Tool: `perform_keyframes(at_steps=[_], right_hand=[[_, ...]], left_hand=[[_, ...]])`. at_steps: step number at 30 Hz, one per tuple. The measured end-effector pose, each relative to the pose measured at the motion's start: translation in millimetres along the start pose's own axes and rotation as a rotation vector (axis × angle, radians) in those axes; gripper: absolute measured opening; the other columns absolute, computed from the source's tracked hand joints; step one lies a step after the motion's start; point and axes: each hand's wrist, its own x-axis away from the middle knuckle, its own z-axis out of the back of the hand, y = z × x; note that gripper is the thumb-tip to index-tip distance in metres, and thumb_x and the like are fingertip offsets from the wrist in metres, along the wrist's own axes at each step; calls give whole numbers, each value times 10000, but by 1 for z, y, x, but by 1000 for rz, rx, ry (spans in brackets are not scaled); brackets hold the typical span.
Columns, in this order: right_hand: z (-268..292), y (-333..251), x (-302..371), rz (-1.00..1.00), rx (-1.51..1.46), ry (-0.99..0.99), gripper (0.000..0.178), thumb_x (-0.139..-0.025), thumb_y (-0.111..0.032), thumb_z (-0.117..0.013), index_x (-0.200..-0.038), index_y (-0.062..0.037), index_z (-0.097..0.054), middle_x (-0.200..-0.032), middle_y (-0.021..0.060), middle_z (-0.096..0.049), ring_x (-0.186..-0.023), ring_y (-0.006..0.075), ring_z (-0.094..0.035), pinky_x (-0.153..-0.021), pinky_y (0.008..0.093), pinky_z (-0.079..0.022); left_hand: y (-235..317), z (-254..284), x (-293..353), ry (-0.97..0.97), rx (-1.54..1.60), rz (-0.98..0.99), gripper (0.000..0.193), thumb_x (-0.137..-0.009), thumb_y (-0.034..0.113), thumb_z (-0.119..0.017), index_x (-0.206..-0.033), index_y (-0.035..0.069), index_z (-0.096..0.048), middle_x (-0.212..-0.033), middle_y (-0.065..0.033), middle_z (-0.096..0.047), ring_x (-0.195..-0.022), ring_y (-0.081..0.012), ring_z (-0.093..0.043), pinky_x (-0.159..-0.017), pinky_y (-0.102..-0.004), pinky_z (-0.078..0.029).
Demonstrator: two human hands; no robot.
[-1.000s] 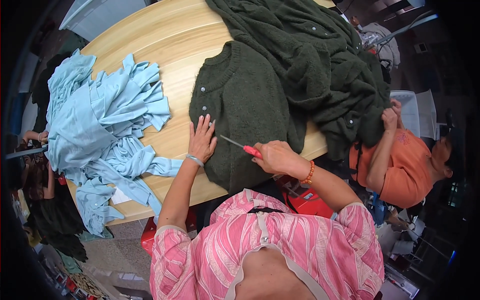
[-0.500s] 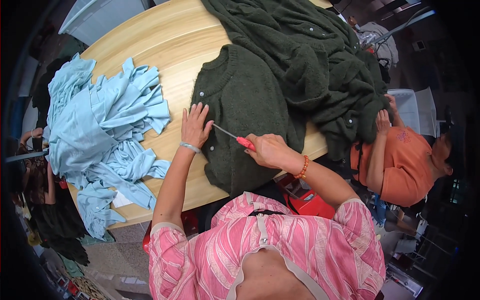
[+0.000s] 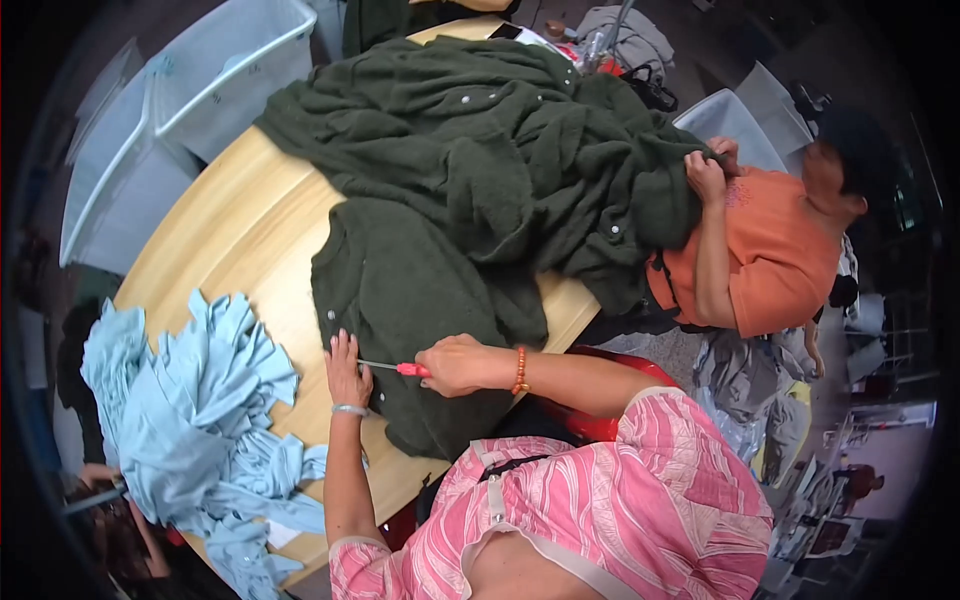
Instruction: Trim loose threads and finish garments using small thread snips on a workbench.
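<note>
Centre of frame: dark green garment [image 3: 420,290] spread flat on round wooden table [image 3: 230,240]. Left hand [image 3: 345,368] open, palm pressed on its buttoned edge. Right hand [image 3: 455,363] closed around red-handled tool [image 3: 392,367] (thin metal tip toward left hand). Lower left: pale blue fabric heap [image 3: 190,420]. Upper right: co-worker's hands [image 3: 708,168] gripping green garment pile [image 3: 500,140].

Bare tabletop [image 3: 250,230] (garment pile [image 3: 500,150] beyond)
</note>
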Motion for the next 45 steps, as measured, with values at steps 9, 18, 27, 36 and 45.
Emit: perform_keyframes(at_steps=[9, 18, 27, 36, 45], right_hand=[[-16, 133, 60, -378, -294, 594, 434, -854, -264, -603, -1261, -143, -512, -1016, 202, -657, -941, 395, -627, -784, 465, -514], [36, 87, 79, 147, -751, 305, 448, -888, -149, -556, -1318, -40, -497, -1239, 180, -597, -1166, 299, -567, -979, 342, -431], [213, 95, 217, 294, -605, 961, 490, -840, -30, -637, -1311, 3, -506, -1230, 174, -604, -1117, 244, -600, -960, 324, -452], [295, 182, 288, -616, 144, 1611, 381, -913, -91, -559, -1270, 31, -509, -1225, 209, -576, -1149, 335, -558, -965, 388, -428], [386, 324, 102, -29, -237, 1073, 454, -850, -165, -642, -1254, -4, -513, -1183, 222, -567, -1079, 392, -561, -916, 406, -455]], left_hand=[[115, 20, 9, 23, 870, 424, 961, -765, 273, -775, -1469, -39, -200, -1465, -241, -315, -1358, -299, -321, -1120, -361, -242], [182, 30, 1, -230, 1851, 753, 529, -851, 139, -694, -1321, 35, -474, -1260, -76, -559, -1126, -225, -554, -971, -369, -453], [327, 147, -183, -462, 1634, 21, 524, -918, 189, -612, -1382, 43, -417, -1363, -116, -495, -1218, -237, -491, -1035, -396, -407], [549, 85, -394, -126, 1241, -341, 697, -797, 336, -721, -1314, -31, -432, -1289, -239, -503, -1216, -369, -464, -1038, -416, -348], [352, -27, -510, 50, 21, 267, 890, -667, 427, -781, -1439, 293, -360, -1519, -172, -226, -1410, -421, -112, -1032, -678, -154]])
